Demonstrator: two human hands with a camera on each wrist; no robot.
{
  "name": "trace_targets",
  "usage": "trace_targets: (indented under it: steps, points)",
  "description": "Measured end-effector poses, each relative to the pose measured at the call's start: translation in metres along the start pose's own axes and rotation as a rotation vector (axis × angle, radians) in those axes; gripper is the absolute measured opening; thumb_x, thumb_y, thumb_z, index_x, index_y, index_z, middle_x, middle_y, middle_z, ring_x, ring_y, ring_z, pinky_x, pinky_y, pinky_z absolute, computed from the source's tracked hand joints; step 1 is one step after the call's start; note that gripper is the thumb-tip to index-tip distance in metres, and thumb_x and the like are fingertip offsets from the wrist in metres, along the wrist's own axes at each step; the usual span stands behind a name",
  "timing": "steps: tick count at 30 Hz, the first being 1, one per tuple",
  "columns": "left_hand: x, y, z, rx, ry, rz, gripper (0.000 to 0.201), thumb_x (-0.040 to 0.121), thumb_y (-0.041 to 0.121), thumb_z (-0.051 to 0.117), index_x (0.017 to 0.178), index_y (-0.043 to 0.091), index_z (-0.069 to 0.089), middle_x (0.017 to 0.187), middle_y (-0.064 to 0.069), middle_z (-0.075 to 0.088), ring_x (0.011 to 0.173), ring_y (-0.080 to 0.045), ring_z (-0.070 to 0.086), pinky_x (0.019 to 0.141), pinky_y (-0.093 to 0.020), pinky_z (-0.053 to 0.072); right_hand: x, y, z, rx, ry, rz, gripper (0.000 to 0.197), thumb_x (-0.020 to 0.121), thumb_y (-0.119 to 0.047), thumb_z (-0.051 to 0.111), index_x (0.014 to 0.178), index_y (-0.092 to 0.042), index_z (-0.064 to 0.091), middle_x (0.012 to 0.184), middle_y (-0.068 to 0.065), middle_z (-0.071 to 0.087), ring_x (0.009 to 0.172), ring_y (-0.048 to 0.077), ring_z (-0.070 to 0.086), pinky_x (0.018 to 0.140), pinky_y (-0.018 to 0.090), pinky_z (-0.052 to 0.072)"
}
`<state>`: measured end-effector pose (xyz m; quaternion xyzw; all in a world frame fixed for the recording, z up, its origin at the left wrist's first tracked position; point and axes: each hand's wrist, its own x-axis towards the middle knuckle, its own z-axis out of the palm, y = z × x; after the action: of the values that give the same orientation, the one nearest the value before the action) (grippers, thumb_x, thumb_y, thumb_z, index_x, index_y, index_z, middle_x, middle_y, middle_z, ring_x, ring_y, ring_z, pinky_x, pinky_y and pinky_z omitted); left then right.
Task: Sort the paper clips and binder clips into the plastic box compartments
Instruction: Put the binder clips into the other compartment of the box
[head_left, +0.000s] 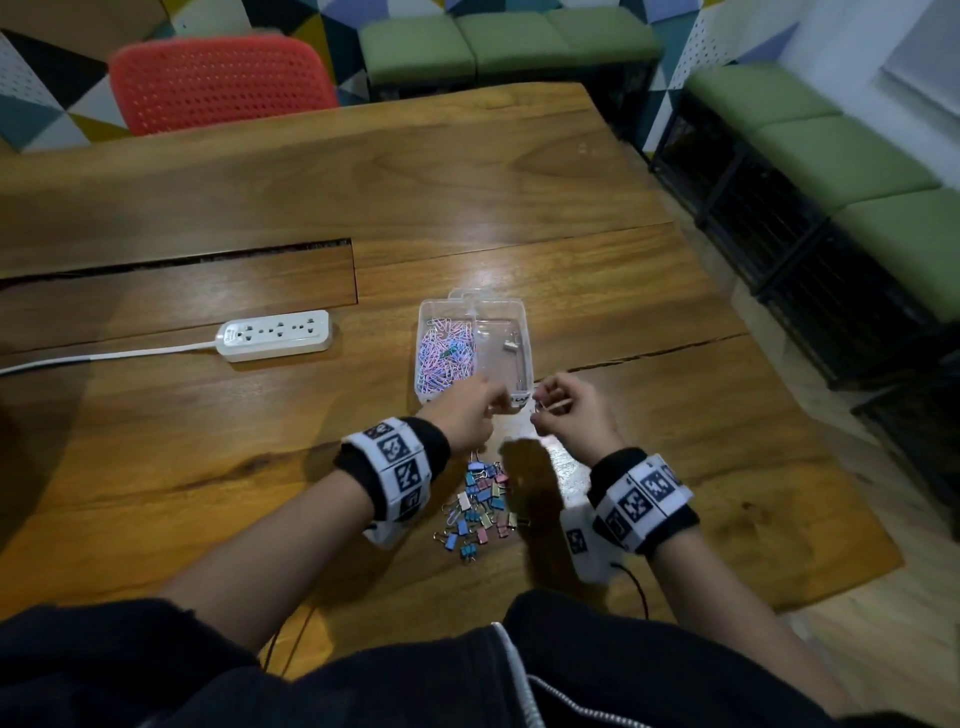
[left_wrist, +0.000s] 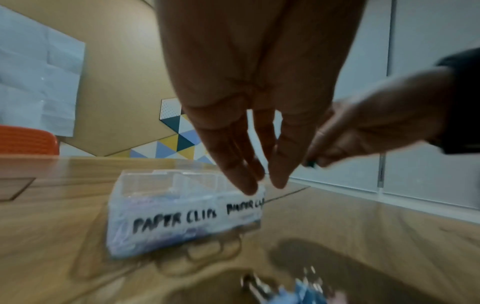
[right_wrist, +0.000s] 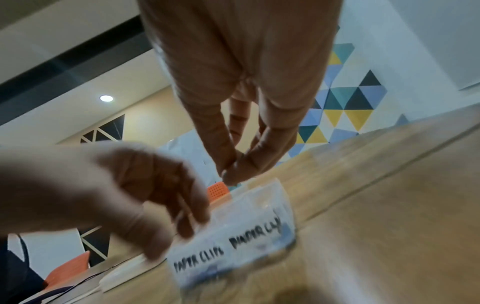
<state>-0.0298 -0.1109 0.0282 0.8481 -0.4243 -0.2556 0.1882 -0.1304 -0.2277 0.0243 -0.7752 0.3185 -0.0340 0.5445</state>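
Observation:
A clear plastic box (head_left: 528, 358) stands on the wooden table; its front wall (left_wrist: 182, 218) is labelled for paper clips on the left and binder clips on the right. Pastel paper clips (head_left: 447, 353) fill the left compartment. One binder clip (head_left: 511, 344) lies in the right one. A pile of coloured binder clips (head_left: 478, 512) lies between my wrists. My left hand (head_left: 497, 402) hovers at the box's near edge, fingers straight (left_wrist: 246, 181), holding nothing. My right hand (head_left: 540, 401) pinches a small binder clip (left_wrist: 310, 164) just right of the box's near corner (right_wrist: 233, 242).
A white power strip (head_left: 275, 335) with its cord lies left of the box. A long slot (head_left: 176, 260) cuts the tabletop behind it. A red chair (head_left: 223, 88) stands at the far side, green benches (head_left: 831, 150) to the right, beyond the table's right edge.

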Motion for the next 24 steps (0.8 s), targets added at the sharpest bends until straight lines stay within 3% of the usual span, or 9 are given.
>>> trace_targets:
  steps: [3, 7, 10, 13, 14, 16, 18, 21, 24]
  points:
    - [-0.010, -0.011, 0.013, 0.145, -0.228, 0.066, 0.047, 0.084, -0.005, 0.052, 0.127, 0.013, 0.050, 0.131, -0.006, 0.051, 0.122, -0.021, 0.047, 0.100, -0.027, 0.041, 0.020, -0.023, 0.004, 0.025, 0.022, -0.066, 0.023, 0.079, 0.005, 0.059, 0.076, -0.016, 0.051, 0.081, -0.002, 0.054, 0.076, 0.014, 0.056, 0.062, 0.017, 0.049]
    - [-0.019, -0.018, 0.031, 0.500, -0.441, 0.186, 0.072, 0.086, 0.003, 0.054, 0.145, 0.027, 0.022, 0.155, -0.001, 0.020, 0.140, -0.027, 0.020, 0.112, -0.038, 0.027, 0.029, -0.032, 0.012, -0.035, 0.026, -0.093, 0.024, 0.081, -0.001, 0.061, 0.103, -0.008, 0.059, 0.105, 0.006, 0.061, 0.096, 0.015, 0.055, 0.082, 0.028, 0.051]
    - [-0.024, -0.023, 0.038, 0.590, -0.370, 0.239, 0.063, 0.089, 0.013, 0.052, 0.144, 0.031, 0.026, 0.153, -0.002, 0.023, 0.135, -0.028, 0.026, 0.108, -0.038, 0.033, 0.013, -0.021, 0.017, -0.123, -0.027, -0.088, 0.028, 0.083, -0.001, 0.056, 0.109, -0.010, 0.057, 0.115, 0.005, 0.056, 0.091, 0.008, 0.053, 0.066, 0.013, 0.048]
    - [-0.029, -0.027, 0.039, 0.453, -0.280, 0.180, 0.047, 0.092, 0.013, 0.047, 0.137, 0.025, 0.040, 0.142, -0.006, 0.037, 0.127, -0.025, 0.035, 0.105, -0.035, 0.035, -0.010, 0.000, 0.021, -0.213, -0.151, 0.019, 0.033, 0.079, 0.001, 0.059, 0.110, -0.011, 0.053, 0.119, 0.007, 0.051, 0.084, 0.008, 0.051, 0.054, 0.012, 0.044]
    - [-0.030, -0.028, 0.038, 0.413, -0.260, 0.156, 0.041, 0.092, 0.013, 0.046, 0.133, 0.021, 0.045, 0.137, -0.007, 0.042, 0.124, -0.024, 0.038, 0.104, -0.033, 0.035, -0.017, 0.008, 0.022, -0.277, -0.212, 0.059, 0.040, 0.077, -0.001, 0.062, 0.114, -0.013, 0.051, 0.122, 0.007, 0.048, 0.091, 0.011, 0.050, 0.060, 0.014, 0.045]
    - [-0.032, -0.029, 0.036, 0.339, -0.246, 0.102, 0.035, 0.091, 0.013, 0.048, 0.126, 0.014, 0.051, 0.128, -0.009, 0.046, 0.118, -0.023, 0.043, 0.099, -0.030, 0.037, -0.029, 0.023, 0.028, -0.453, -0.325, 0.106, 0.058, 0.073, -0.010, 0.070, 0.125, -0.019, 0.044, 0.129, 0.006, 0.041, 0.112, 0.020, 0.044, 0.087, 0.026, 0.048]
    - [-0.033, -0.031, 0.035, 0.273, -0.247, 0.040, 0.032, 0.088, 0.011, 0.053, 0.119, 0.011, 0.054, 0.121, -0.009, 0.047, 0.110, -0.023, 0.049, 0.093, -0.029, 0.042, -0.037, 0.034, 0.033, -0.593, -0.365, 0.085, 0.073, 0.070, -0.020, 0.074, 0.132, -0.028, 0.037, 0.134, 0.005, 0.033, 0.125, 0.024, 0.033, 0.104, 0.040, 0.038]
    - [-0.036, -0.031, 0.037, 0.219, -0.228, -0.026, 0.021, 0.082, 0.008, 0.057, 0.103, 0.009, 0.059, 0.103, -0.005, 0.045, 0.092, -0.020, 0.050, 0.080, -0.028, 0.044, -0.042, 0.040, 0.041, -0.680, -0.376, -0.016, 0.073, 0.071, -0.024, 0.073, 0.133, -0.032, 0.036, 0.134, 0.006, 0.031, 0.125, 0.025, 0.028, 0.107, 0.042, 0.033]
    - [-0.037, -0.030, 0.040, 0.200, -0.217, -0.081, 0.010, 0.082, 0.006, 0.054, 0.090, 0.008, 0.060, 0.094, -0.003, 0.042, 0.086, -0.021, 0.049, 0.074, -0.029, 0.044, -0.045, 0.041, 0.044, -0.740, -0.364, -0.083, 0.051, 0.079, -0.016, 0.064, 0.127, -0.023, 0.047, 0.132, 0.006, 0.035, 0.122, 0.025, 0.032, 0.107, 0.036, 0.035]
